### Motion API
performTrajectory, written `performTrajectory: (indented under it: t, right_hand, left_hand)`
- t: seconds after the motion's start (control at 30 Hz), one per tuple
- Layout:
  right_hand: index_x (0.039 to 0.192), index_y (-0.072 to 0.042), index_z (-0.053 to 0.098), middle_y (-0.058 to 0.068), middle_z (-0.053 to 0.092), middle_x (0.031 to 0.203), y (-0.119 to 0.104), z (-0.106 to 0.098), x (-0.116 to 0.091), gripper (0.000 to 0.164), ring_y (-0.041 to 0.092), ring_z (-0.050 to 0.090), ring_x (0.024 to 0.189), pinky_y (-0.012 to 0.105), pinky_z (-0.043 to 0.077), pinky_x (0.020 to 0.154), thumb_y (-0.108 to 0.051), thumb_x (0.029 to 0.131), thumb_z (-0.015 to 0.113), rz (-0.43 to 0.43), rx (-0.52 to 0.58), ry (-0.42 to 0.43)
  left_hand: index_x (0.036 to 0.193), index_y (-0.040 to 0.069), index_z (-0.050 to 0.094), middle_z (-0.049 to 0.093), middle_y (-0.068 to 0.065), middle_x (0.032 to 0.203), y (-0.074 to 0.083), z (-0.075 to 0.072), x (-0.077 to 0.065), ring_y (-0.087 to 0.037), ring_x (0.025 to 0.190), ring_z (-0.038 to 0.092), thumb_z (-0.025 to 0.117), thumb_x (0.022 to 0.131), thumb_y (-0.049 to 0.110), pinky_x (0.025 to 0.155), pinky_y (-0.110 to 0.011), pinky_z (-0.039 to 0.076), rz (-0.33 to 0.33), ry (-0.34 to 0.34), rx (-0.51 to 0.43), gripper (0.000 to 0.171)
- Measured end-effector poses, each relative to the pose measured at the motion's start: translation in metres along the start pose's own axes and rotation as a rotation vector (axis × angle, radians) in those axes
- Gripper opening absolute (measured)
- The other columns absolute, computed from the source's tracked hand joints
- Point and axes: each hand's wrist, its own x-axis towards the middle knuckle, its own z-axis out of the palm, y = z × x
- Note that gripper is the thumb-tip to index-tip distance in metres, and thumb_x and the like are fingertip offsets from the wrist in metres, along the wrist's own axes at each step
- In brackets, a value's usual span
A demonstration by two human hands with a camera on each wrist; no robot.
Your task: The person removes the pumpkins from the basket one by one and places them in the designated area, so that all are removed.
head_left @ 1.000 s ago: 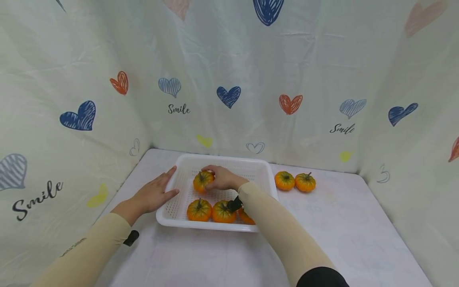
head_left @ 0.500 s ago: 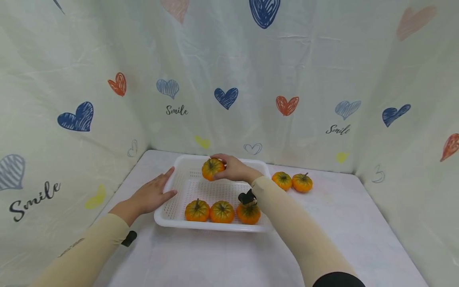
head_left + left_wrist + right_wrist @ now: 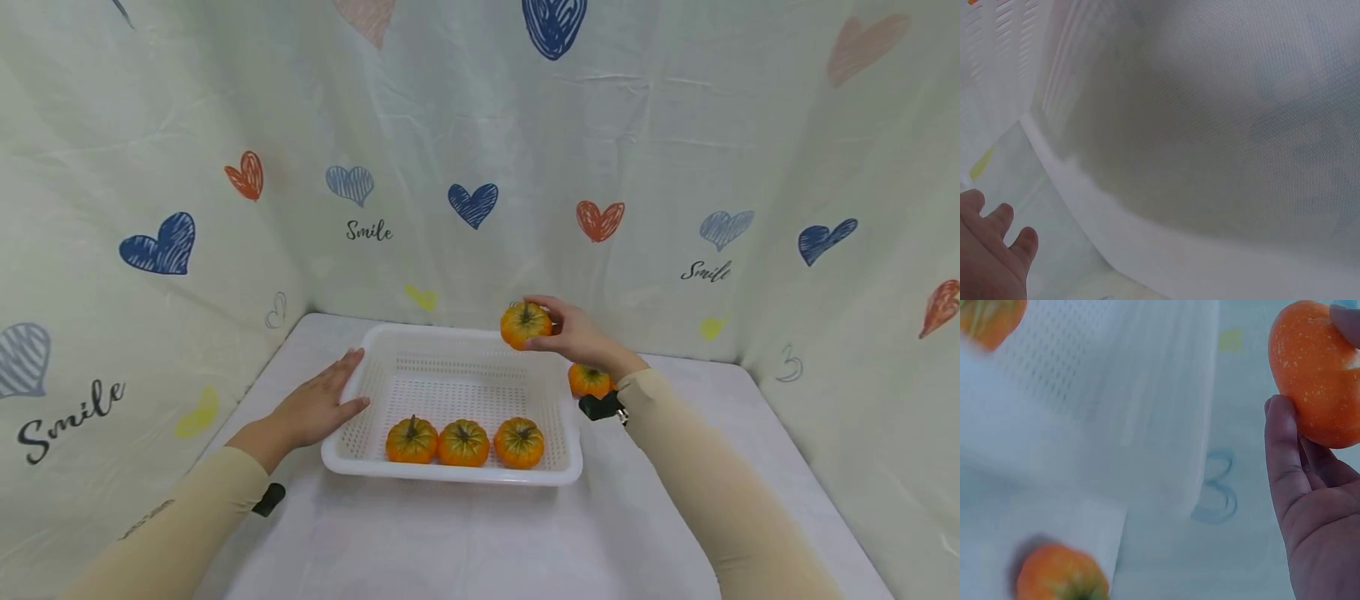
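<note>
My right hand (image 3: 573, 332) pinches a small orange-and-green pumpkin (image 3: 522, 325) between thumb and fingers, up over the far right rim of the white plastic basket (image 3: 450, 477). The right wrist view shows the held pumpkin's (image 3: 1313, 375) smooth orange side. Fingers spread, my left hand (image 3: 315, 408) rests on the basket's left rim. Three more pumpkins stand in a row along the basket's near side: a left one (image 3: 412, 440), a middle one (image 3: 463, 442) and a right one (image 3: 519, 442). Part of the left hand (image 3: 994, 250) shows in the left wrist view.
Right of the basket, a pumpkin (image 3: 589, 381) sits on the white-covered table (image 3: 465, 542), partly hidden by my right wrist. A pale curtain (image 3: 660, 150) printed with hearts hangs behind the table and along its sides.
My right hand has lifted the pumpkin from inside the basket and carried it right and up to the far right rim. The left hand stays on the left rim.
</note>
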Motion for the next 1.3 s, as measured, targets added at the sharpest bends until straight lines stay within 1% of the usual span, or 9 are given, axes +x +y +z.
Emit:
performTrajectory:
  t: [0.17,0.33,0.5,0.7,0.8,0.93,1.07,1.2,1.3]
  right_hand:
    - [0.154,-0.022,0.036,0.009,0.051,0.142,0.023,-0.029,-0.031,0.078,0.031,0.054,0.122,0.048,0.047,0.102,-0.025,0.089,0.077,0.087,0.003,0.093]
    - [0.157,-0.022,0.029,0.016,0.039,0.152,0.048,-0.051,-0.058,0.083,0.039,0.047,0.129,0.055,0.043,0.104,-0.027,0.090,0.076,0.159,0.022,0.157]
    - [0.160,-0.022,0.022,0.021,0.032,0.155,0.065,-0.063,-0.080,0.086,0.042,0.041,0.133,0.059,0.039,0.106,-0.027,0.091,0.074,0.227,0.039,0.201]
    - [0.161,-0.019,0.018,0.027,0.030,0.155,0.084,-0.073,-0.099,0.091,0.046,0.036,0.136,0.066,0.031,0.108,-0.034,0.091,0.075,0.285,0.026,0.246]
    - [0.161,-0.019,0.016,0.028,0.029,0.155,0.096,-0.078,-0.109,0.092,0.048,0.035,0.135,0.067,0.030,0.107,-0.037,0.091,0.074,0.311,0.032,0.276]
    - [0.161,-0.018,0.012,0.029,0.028,0.155,0.112,-0.082,-0.119,0.094,0.048,0.041,0.130,0.064,0.032,0.108,-0.040,0.092,0.072,0.343,0.068,0.314]
    - [0.161,-0.017,0.010,0.030,0.025,0.155,0.127,-0.085,-0.128,0.096,0.048,0.045,0.127,0.057,0.036,0.107,-0.040,0.092,0.072,0.379,0.097,0.346]
    - [0.161,-0.014,0.009,0.032,0.021,0.155,0.141,-0.087,-0.135,0.098,0.047,0.043,0.129,0.040,0.046,0.101,-0.039,0.092,0.073,0.415,0.111,0.388]
    - [0.161,-0.011,0.007,0.033,0.020,0.155,0.151,-0.087,-0.140,0.100,0.046,0.041,0.130,0.031,0.049,0.094,-0.039,0.091,0.073,0.437,0.150,0.426]
  left_hand:
    - [0.160,0.006,0.011,0.013,-0.020,0.164,0.000,-0.001,0.000,-0.044,0.146,0.019,0.054,0.099,0.041,0.112,-0.064,0.023,0.009,0.001,0.003,0.082]
    - [0.159,0.004,0.012,0.013,-0.020,0.164,0.003,-0.003,-0.001,-0.043,0.146,0.019,0.054,0.100,0.040,0.114,-0.062,0.021,0.008,0.005,0.011,0.082]
    - [0.159,0.003,0.012,0.014,-0.020,0.164,0.004,-0.005,-0.002,-0.043,0.146,0.019,0.055,0.099,0.041,0.114,-0.061,0.020,0.011,0.010,0.020,0.083]
    - [0.159,0.003,0.012,0.014,-0.020,0.164,0.003,-0.004,-0.002,-0.043,0.146,0.019,0.054,0.099,0.042,0.115,-0.061,0.019,0.017,0.011,0.031,0.083]
    - [0.159,0.002,0.012,0.014,-0.020,0.164,0.002,-0.003,-0.001,-0.043,0.147,0.019,0.054,0.099,0.042,0.115,-0.060,0.019,0.023,0.014,0.036,0.083]
    - [0.159,0.002,0.013,0.014,-0.020,0.164,0.001,-0.002,0.000,-0.042,0.147,0.019,0.054,0.100,0.042,0.115,-0.060,0.019,0.031,0.016,0.037,0.082]
    - [0.159,0.002,0.013,0.014,-0.020,0.164,0.001,-0.002,0.000,-0.043,0.147,0.019,0.053,0.100,0.041,0.115,-0.059,0.020,0.035,0.015,0.036,0.082]
    - [0.159,0.002,0.012,0.014,-0.020,0.164,0.001,-0.002,0.000,-0.043,0.146,0.019,0.053,0.100,0.041,0.115,-0.060,0.020,0.030,0.010,0.031,0.082]
    - [0.159,0.002,0.012,0.014,-0.020,0.164,0.002,-0.002,0.000,-0.043,0.147,0.019,0.054,0.100,0.041,0.115,-0.060,0.020,0.025,0.008,0.029,0.082]
